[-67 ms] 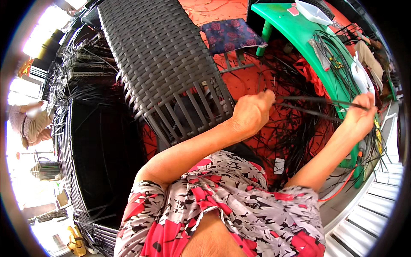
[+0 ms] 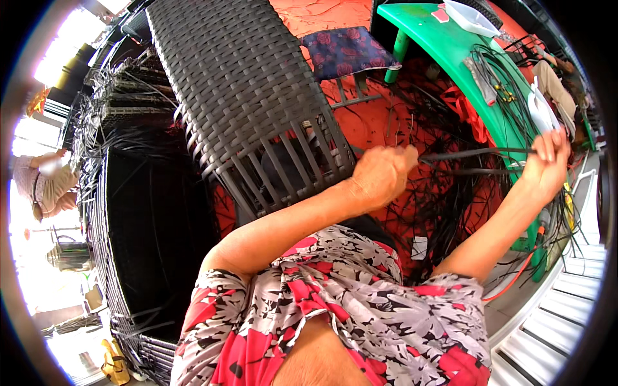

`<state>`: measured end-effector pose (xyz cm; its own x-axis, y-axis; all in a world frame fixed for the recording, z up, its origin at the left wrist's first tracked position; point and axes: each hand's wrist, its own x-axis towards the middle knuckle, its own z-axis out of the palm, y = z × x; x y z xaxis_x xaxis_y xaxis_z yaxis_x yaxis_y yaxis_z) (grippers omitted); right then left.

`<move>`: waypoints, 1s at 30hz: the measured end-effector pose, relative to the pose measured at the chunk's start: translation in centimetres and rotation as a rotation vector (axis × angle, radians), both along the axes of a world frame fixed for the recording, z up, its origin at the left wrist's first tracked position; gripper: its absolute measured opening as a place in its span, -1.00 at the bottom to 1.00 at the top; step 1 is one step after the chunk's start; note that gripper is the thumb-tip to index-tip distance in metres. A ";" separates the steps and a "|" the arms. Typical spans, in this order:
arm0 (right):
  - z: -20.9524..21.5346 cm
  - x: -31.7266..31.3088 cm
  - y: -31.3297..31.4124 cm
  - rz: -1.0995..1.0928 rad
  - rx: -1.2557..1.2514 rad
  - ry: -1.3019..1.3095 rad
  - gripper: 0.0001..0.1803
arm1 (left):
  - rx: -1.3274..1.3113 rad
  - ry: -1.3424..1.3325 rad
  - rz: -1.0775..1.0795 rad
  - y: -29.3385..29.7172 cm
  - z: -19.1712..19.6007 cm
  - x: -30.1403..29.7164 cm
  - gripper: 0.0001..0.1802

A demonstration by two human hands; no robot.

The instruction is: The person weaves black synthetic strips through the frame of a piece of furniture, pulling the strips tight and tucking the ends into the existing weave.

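Observation:
My left hand [image 2: 384, 172] is closed on one end of a dark wicker strip [image 2: 473, 154], just right of the woven frame's near end. The strip runs to the right as two near-parallel lengths, toward my right hand [image 2: 547, 164], whose fingers are bent around it. A dark grey woven wicker piece [image 2: 241, 83] stands before me on the left. Its near end has bare lengthwise strips with gaps between them, and the far part is tightly woven.
A green table [image 2: 444, 48] at the right bears a white tray [image 2: 473, 18] and bundled black strips [image 2: 505, 90]. A flowered stool [image 2: 351, 51] stands behind. Loose strips litter the red floor covering [image 2: 367, 122]. Dark wicker work [image 2: 161, 225] is at the left; people are at both sides.
My left hand has shifted slightly down and right. My right hand has turned, its fingers rising a little, and the lower length of strip now lies more level.

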<state>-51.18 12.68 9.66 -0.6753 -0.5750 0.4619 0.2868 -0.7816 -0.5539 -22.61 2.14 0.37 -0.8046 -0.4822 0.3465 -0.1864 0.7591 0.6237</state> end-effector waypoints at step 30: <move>-13.8 9.2 -1.4 -0.903 1.081 1.592 -0.26 | 0.615 1.329 0.762 -16.4 14.4 24.1 -0.71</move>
